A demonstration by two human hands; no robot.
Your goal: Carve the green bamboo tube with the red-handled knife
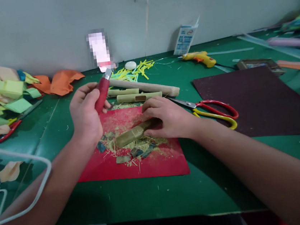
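Observation:
My left hand point(86, 110) is raised, wrapped round a red-handled tool point(102, 93) whose metal end points up. Over the red sheet point(156, 166), my right hand point(164, 120) grips the right end of a greenish bamboo piece point(132, 134), which lies tilted among shavings and dark chips point(136, 152). Behind the sheet are a bamboo piece with a rectangular opening point(139, 97), a shorter bamboo piece point(124, 92) and a long pale stick point(147, 86).
Scissors point(214, 110) lie right of my right hand, beside a dark brown board point(257, 104). Further back are a yellow glue gun point(200, 59) and cut straws point(145, 68). Folded papers point(9, 92), red scissors point(7, 133) and a white cable point(47, 171) are at left.

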